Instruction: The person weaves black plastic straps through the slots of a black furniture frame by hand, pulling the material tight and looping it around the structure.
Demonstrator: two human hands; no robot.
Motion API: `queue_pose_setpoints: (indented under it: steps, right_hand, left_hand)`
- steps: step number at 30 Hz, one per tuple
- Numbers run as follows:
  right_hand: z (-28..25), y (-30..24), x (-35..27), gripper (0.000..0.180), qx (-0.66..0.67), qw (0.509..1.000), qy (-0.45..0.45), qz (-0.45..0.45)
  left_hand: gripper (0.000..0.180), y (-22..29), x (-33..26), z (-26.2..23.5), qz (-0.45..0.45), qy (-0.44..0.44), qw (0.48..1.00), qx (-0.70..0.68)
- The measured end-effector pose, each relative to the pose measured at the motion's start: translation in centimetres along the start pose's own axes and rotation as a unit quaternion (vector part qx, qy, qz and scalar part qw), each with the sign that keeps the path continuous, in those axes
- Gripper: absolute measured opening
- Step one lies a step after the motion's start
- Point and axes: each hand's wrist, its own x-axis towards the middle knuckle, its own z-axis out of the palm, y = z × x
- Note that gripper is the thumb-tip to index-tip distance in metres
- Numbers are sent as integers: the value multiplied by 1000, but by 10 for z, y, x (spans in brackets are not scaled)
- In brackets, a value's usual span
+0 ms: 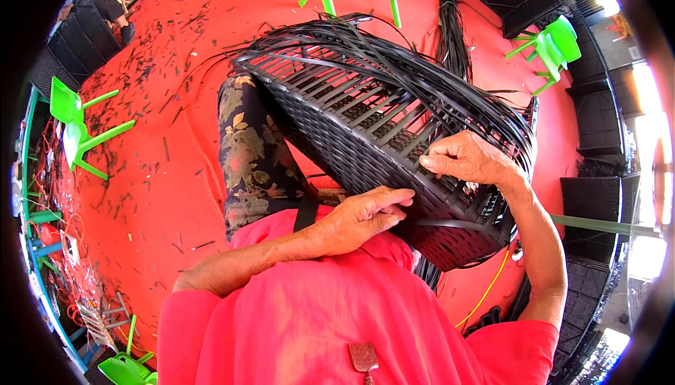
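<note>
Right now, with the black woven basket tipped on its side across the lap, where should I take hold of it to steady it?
Grip the black woven basket by its closely woven lower wall, coming from the near side beside the left hand. That band looks firm. The far rim ends in loose, unwoven strips that would probably bend. The right hand already presses the upper wall.

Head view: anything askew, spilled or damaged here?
Yes. Short dark strip offcuts are scattered across the red floor, thickest at upper left. The black woven plastic basket lies tilted on the lap with loose, unwoven strips fanning from its rim, unfinished rather than broken. The left hand and right hand rest on its wall.
</note>
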Motion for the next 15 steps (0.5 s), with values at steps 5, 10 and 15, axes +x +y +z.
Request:
queue_pose_setpoints:
  steps: [5, 10, 15]
  right_hand:
    - [1, 2, 1, 45, -29, 999, 9, -17]
    - [0, 2, -1, 42, -67, 997, 22, -44]
    - [4, 1, -6, 33, -48, 994, 67, -76]
  left_hand:
    - [48, 1, -4, 5, -25, -3, 995, -93]
    - [50, -4, 1, 2, -68, -18, 979, -191]
    - [52, 1, -2, 7, -97, 5, 966, -239]
